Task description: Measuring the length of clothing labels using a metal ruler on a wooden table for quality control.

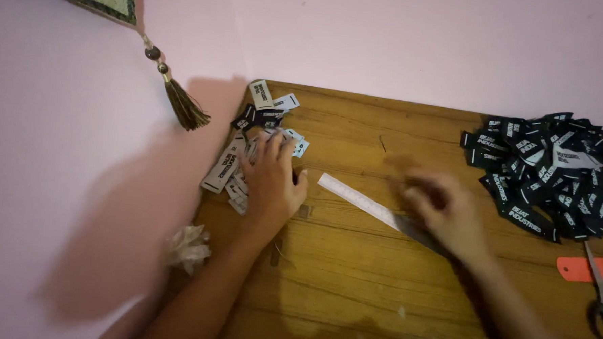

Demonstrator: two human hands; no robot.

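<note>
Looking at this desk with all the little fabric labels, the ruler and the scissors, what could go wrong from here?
1. The small label pile under the left hand sits at the wooden table's left edge; a sweep might push labels off.
2. The right hand is blurred over the metal ruler; it could knock the ruler askew.
3. The scissors lie near the table's right side, close to the right forearm, and might get bumped.

The left hand lies flat on a small heap of labels; at three o'clock the blurred right hand covers a steel ruler (lying slantwise on the wooden table).
</note>
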